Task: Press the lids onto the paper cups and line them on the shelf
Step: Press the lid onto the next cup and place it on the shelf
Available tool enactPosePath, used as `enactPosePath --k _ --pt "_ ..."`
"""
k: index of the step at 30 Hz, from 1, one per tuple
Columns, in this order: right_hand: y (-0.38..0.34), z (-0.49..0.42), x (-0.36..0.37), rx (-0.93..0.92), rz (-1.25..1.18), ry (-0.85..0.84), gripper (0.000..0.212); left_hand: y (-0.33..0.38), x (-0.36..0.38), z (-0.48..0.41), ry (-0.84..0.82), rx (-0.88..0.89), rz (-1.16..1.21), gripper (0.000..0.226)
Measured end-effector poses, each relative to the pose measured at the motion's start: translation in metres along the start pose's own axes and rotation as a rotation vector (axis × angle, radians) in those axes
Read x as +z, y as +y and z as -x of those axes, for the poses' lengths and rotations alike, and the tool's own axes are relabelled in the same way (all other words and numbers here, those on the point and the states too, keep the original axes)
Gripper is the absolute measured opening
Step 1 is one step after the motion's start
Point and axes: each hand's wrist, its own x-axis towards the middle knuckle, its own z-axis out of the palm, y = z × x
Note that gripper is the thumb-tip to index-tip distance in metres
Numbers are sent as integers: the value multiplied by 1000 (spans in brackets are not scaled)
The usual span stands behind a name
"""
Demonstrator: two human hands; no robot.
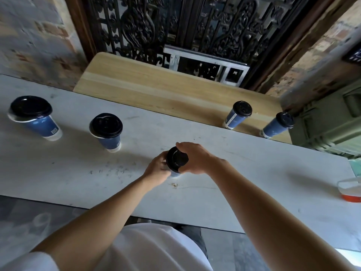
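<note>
A blue paper cup (174, 174) stands on the white table (78, 173) in front of me, a black lid (175, 159) on top of it. My left hand (157, 169) grips the cup's left side. My right hand (195, 158) lies over the lid's right edge, fingers curled on it. Two more blue cups with black lids, one (35, 117) at the far left and one (107, 132) nearer the middle, rest on the same table. On the wooden shelf (156, 89) behind, two lidded cups (237, 115) (277, 125) stand side by side at the right end.
A green crate (328, 124) sits right of the shelf. At the table's right edge lies a clear container with an orange base (350, 189). A dark ornate iron grille (185, 26) and brick walls rise behind the shelf.
</note>
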Motion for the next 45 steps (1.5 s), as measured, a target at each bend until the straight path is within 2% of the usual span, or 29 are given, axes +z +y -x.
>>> enactPosePath --k 2,4,6,8,10,12,14,15,18,22,25,34,40,45 --pt "5 0 3 48 -164 5 82 8 -4 2 13 -122 299 39" --pt "10 1 7 83 -312 51 89 15 -6 3 44 -211 493 23" --pt "14 3 11 106 -413 73 92 16 -5 2 56 -249 534 25" --pt "18 4 17 133 -498 75 94 15 -3 2 53 -223 463 28" --pt "23 5 24 170 -775 94 83 15 -1 3 74 -183 445 28" --pt "27 5 32 244 -1181 161 55 16 1 1 120 -148 437 25" --pt "31 6 43 329 -1409 229 25 16 3 1 150 -98 377 22" --pt "31 7 50 354 -1471 243 19 16 4 1 159 -68 326 23" --pt "27 11 70 364 -1630 244 25 13 7 2 200 12 197 28" --pt "19 9 81 371 -1693 338 27 14 9 1 205 55 158 32" --pt "18 7 80 401 -1640 379 25 17 9 -1 198 41 158 32" --pt "22 3 71 366 -1577 302 31 19 6 -2 164 27 171 27" --pt "21 2 77 369 -1565 391 29 20 12 -4 158 9 185 27" --pt "15 8 82 399 -1707 355 35 23 11 3 175 -9 176 31"
